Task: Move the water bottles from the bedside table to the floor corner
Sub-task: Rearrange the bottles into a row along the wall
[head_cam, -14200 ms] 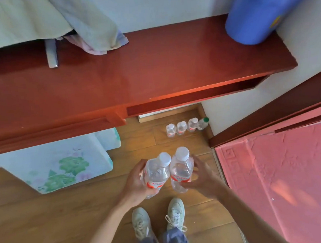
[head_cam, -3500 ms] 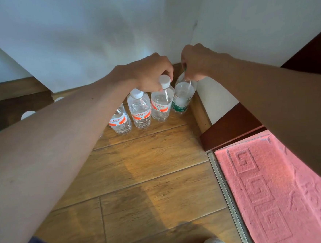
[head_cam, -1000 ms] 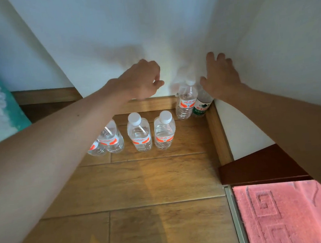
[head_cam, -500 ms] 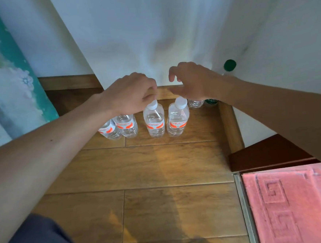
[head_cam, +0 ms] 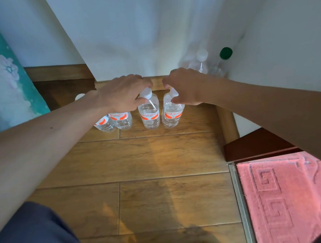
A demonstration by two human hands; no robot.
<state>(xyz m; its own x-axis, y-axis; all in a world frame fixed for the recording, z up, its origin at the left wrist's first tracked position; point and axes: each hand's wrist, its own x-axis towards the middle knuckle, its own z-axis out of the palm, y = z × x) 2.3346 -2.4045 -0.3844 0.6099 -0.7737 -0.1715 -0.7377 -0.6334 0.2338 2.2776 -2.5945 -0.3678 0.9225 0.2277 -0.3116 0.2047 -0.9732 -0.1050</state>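
Note:
Several clear water bottles with orange labels stand upright on the wooden floor near the wall corner. My left hand (head_cam: 124, 93) pinches the white cap of one bottle (head_cam: 149, 113). My right hand (head_cam: 185, 87) grips the neck of the bottle beside it (head_cam: 172, 114). Two more bottles (head_cam: 116, 121) stand to the left, partly hidden under my left wrist. Behind my right hand, a white-capped bottle (head_cam: 201, 61) and a green-capped bottle (head_cam: 224, 57) stand in the corner itself.
White walls meet at the corner above a wooden skirting board (head_cam: 227, 122). A pink patterned mat (head_cam: 288, 197) lies at the lower right behind a metal strip. A teal floral fabric (head_cam: 2, 75) hangs at the left. Bare wooden floor (head_cam: 140, 170) lies in front.
Both hands came down onto the tops of the two front bottles, from hovering over them half a second ago. The view shifted slightly, showing the corner bottles' caps.

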